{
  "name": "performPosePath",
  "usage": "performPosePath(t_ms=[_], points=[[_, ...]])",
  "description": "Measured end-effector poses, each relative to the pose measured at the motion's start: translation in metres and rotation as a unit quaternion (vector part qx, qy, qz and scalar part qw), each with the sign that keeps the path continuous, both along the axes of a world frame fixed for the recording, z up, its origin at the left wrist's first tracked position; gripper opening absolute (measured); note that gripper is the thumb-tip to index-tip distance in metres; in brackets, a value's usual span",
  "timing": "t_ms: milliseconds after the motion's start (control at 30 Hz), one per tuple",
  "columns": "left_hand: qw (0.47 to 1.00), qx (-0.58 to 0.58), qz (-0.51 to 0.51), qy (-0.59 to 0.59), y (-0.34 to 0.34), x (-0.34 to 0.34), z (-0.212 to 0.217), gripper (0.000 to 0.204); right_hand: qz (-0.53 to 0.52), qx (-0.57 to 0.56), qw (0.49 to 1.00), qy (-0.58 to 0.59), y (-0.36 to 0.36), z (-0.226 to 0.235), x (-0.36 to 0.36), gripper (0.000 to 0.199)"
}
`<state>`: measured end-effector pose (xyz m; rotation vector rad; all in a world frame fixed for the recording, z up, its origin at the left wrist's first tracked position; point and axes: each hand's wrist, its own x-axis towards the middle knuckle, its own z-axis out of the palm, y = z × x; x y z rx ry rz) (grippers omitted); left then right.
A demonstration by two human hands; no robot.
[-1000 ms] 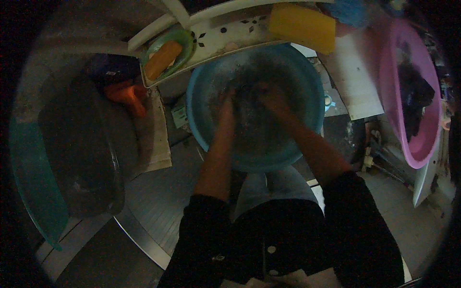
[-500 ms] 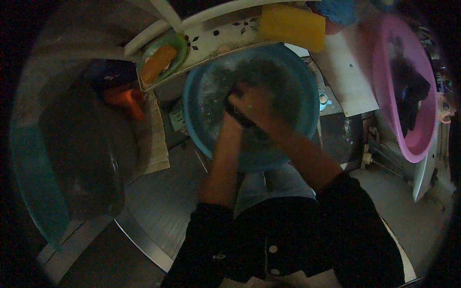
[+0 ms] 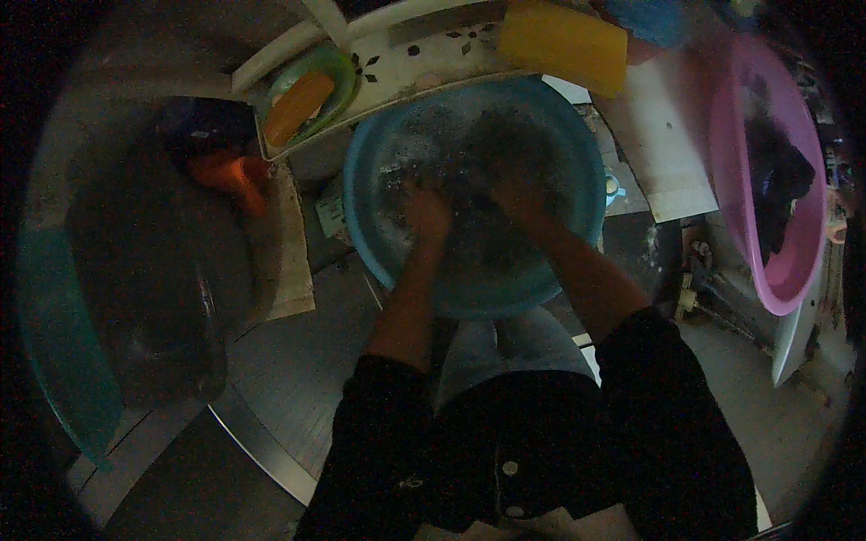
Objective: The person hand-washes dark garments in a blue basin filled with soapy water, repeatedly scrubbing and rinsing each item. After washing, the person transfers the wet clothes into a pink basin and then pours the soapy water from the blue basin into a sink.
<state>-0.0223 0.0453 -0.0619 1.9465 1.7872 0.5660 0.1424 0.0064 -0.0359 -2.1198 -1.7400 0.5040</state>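
Observation:
A round blue basin (image 3: 354,230) holds cloudy grey water and a dark mass that looks like wet cloth (image 3: 469,185), its outline lost in the gloom. Both forearms reach down into the basin. On the left side of it, my left hand (image 3: 426,203) is low in the water beside the dark mass. My right hand (image 3: 514,194) is a short way to the right, touching or beside the same mass. Blur, water and dim light hide the fingers of both hands, so their grip cannot be made out.
A pink tub (image 3: 783,293) with dark cloth (image 3: 776,180) stands at right. Behind the basin is a pale shelf (image 3: 397,68) bearing a green dish (image 3: 339,79) with an orange bar (image 3: 298,108), and a yellow block (image 3: 564,45). A large dark tub (image 3: 162,298) and orange object (image 3: 236,180) are at left.
My hands were together around something dark near the basin's middle. Now they have come apart and sit lower in the water, the left to the left and the right to the right.

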Motion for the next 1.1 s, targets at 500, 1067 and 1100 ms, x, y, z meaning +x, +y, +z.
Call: performPosePath(t_ms=[500, 1067, 1100], points=[[0.397, -0.48, 0.142, -0.769, 0.002, 0.041, 0.084, 0.044, 0.011, -0.047, 0.994, 0.103, 0.029, 0.117, -0.065, 0.048], [0.984, -0.106, -0.116, 0.078, -0.005, -0.035, 0.058, 0.087, 0.131, -0.005, 0.98, 0.15, -0.002, 0.031, 0.019, 0.03], [0.979, -0.094, -0.175, 0.051, -0.005, -0.032, 0.066, 0.09, 0.15, -0.031, 0.969, 0.194, 0.003, 0.053, 0.018, 0.03]])
